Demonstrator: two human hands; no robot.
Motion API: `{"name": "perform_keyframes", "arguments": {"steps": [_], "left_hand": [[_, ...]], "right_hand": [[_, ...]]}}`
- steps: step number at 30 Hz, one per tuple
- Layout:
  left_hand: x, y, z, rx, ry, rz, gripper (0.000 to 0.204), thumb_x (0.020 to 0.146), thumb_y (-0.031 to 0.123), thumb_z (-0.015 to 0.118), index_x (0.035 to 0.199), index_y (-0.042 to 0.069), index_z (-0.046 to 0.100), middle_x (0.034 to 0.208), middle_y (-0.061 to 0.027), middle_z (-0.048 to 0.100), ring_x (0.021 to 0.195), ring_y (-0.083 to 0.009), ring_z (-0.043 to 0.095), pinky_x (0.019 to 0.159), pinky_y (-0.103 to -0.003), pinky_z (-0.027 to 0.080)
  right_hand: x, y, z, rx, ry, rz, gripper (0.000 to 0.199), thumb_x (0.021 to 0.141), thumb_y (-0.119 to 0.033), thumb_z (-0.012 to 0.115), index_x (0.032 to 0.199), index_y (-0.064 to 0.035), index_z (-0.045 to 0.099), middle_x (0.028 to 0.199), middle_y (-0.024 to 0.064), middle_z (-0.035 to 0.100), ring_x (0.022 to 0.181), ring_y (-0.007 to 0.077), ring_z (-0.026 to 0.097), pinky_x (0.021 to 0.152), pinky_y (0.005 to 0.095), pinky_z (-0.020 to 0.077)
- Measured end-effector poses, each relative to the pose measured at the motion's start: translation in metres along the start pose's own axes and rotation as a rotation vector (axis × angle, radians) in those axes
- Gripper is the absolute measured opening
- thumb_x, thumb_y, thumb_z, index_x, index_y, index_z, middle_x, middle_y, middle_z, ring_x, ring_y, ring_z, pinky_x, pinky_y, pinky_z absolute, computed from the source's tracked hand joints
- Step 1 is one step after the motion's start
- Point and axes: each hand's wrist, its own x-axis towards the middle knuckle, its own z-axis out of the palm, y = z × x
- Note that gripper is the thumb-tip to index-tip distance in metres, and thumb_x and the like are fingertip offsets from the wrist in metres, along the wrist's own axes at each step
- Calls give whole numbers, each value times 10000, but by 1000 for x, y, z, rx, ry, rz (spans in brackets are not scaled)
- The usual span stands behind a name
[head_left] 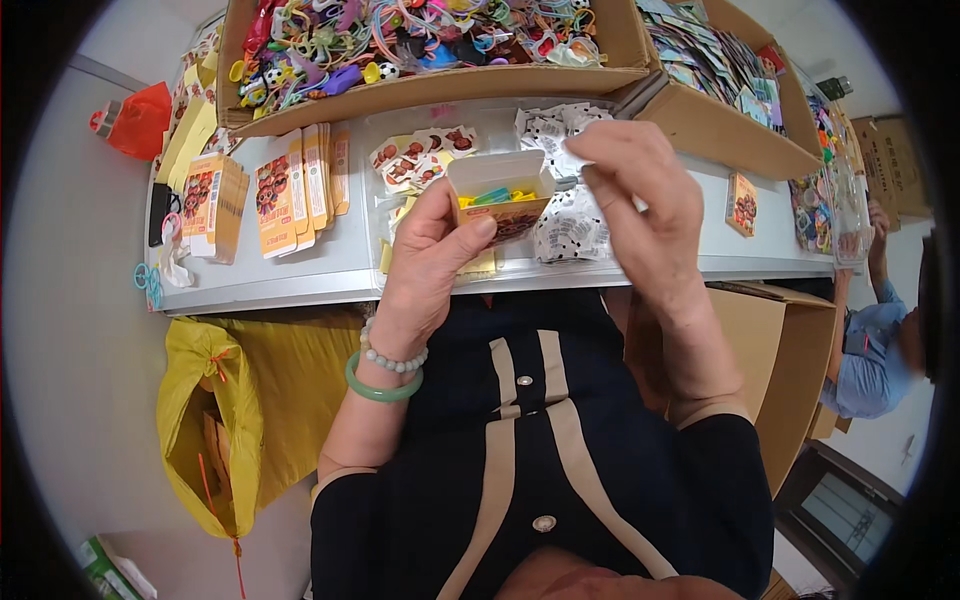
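Gripping box (518, 222), left hand (430, 245) — contents (492, 197) partly hidden, indistinct

Right hand (650, 200): grip contents too indistinct to identify. Carton (450, 86) at desk (325, 262) far edge: cut off above.

My left forearm (350, 432) slants up and inward to my left hand (428, 238), which is closed in a grip, its thumb (468, 240) angled across the near side. My right forearm (702, 350) leans inward too, and my right hand (655, 195) is raised opposite, back uppermost, fingers bent leftward; I can't tell whether they pinch anything.
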Motion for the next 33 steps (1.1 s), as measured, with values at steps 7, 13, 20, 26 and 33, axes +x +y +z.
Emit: {"name": "perform_keyframes", "arguments": {"steps": [7, 13, 20, 26, 33], "left_hand": [[-3, -11, -1, 12, -42, 37, 340, 868, 105, 610, 1184, 23, 517, 1130, -55, 586, 1047, -144, 551, 935, -300, 426], [-2, -1, -4, -18, 93, 108, 369, 870, 103, 608, 1214, 23, 501, 1147, -71, 590, 1062, -159, 555, 949, -310, 424], [-5, -11, -6, 71, 41, 37, 364, 868, 116, 620, 1201, 19, 511, 1127, -63, 596, 1026, -126, 559, 916, -286, 431], [-6, -9, -6, 73, 52, -3, 353, 873, 122, 616, 1194, 14, 513, 1106, -64, 603, 1013, -121, 562, 909, -272, 433], [-4, -11, -5, 90, 29, -5, 354, 871, 115, 615, 1197, 18, 515, 1107, -56, 606, 1017, -120, 565, 917, -274, 432]], "right_hand": [[-21, 10, 3, 582, -82, 541, 139, 847, -46, 580, 948, 31, 639, 938, 38, 623, 879, 101, 552, 784, 237, 438], [-36, 37, -7, -140, -215, 384, 146, 768, -10, 601, 910, -2, 635, 865, 67, 582, 778, 170, 561, 717, 250, 438], [-51, 53, 18, -474, -328, 281, 68, 743, -39, 557, 798, -47, 595, 846, 114, 560, 801, 331, 569, 702, 408, 462], [-47, 52, 1, -281, -208, 597, 114, 783, -74, 589, 872, -75, 660, 803, 85, 616, 714, 209, 583, 686, 297, 462], [-49, 68, -12, 517, 54, 825, 121, 761, -65, 666, 862, 2, 661, 742, -6, 609, 695, 80, 532, 667, 221, 420]]}}
